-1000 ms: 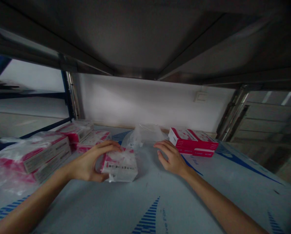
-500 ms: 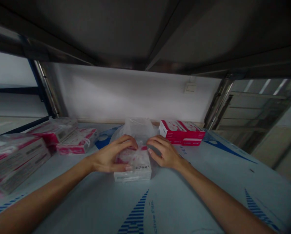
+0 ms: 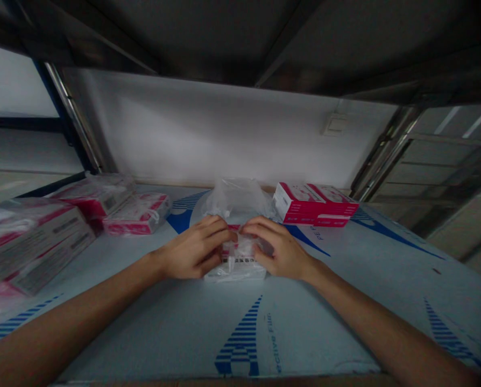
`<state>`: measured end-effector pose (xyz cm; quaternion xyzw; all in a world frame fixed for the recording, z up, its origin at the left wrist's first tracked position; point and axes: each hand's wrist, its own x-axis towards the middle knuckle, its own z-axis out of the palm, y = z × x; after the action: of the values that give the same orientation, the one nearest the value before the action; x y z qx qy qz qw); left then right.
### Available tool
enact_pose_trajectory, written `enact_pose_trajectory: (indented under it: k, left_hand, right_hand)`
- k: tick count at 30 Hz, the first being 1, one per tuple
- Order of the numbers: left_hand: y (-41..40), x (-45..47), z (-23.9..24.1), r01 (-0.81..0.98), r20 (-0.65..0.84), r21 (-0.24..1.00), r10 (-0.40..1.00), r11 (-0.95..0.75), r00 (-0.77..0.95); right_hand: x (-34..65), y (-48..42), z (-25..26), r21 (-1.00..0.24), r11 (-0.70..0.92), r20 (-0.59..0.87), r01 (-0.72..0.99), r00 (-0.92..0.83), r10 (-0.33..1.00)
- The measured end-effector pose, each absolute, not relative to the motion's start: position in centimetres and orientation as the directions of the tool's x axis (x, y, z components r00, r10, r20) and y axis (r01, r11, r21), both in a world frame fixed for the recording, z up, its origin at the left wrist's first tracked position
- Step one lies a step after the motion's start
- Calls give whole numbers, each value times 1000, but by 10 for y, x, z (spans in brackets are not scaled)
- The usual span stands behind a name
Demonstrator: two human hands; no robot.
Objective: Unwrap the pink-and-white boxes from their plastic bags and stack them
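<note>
A small pink-and-white box in a clear plastic bag (image 3: 236, 264) lies on the shelf surface (image 3: 329, 317) in the middle of the view. My left hand (image 3: 194, 250) clasps its left side, fingers curled over the top. From the right, my right hand (image 3: 278, 250) grips the box and its bag. The fingertips of both hands nearly meet above it. The bag's loose open end (image 3: 234, 196) billows up behind the hands.
A bare pink-and-white box stack (image 3: 315, 204) sits at the back right. Several bagged boxes (image 3: 138, 214) and larger bagged packs (image 3: 34, 239) line the left side. A white wall (image 3: 224, 134) closes the back; a dark shelf underside (image 3: 208, 37) hangs low overhead.
My right hand moved left from open air onto the bagged box. Both hands now close over it together. The view shifted so the box sits more central.
</note>
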<state>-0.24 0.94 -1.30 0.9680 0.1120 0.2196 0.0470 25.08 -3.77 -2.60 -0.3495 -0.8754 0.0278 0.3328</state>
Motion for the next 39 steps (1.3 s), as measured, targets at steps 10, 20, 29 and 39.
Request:
enact_pose_trajectory:
  k: [10, 20, 29, 39]
  left_hand:
    - [8, -5, -14, 213, 508, 98, 233, -972, 830]
    - [-8, 1, -5, 228, 582, 239, 328, -944, 744]
    - [-6, -11, 20, -71, 635, 606, 428, -792, 643]
    - [-12, -25, 38, 392, 398, -108, 321, -914, 859]
  right_hand:
    - [253, -35, -27, -282, 776, 550, 564, -568, 612]
    - [247, -38, -25, -317, 691, 606, 649, -422, 674]
    - [255, -32, -1, -585, 684, 704, 436, -145, 695]
    - [249, -57, 25, -174, 741, 644, 648, -495, 584]
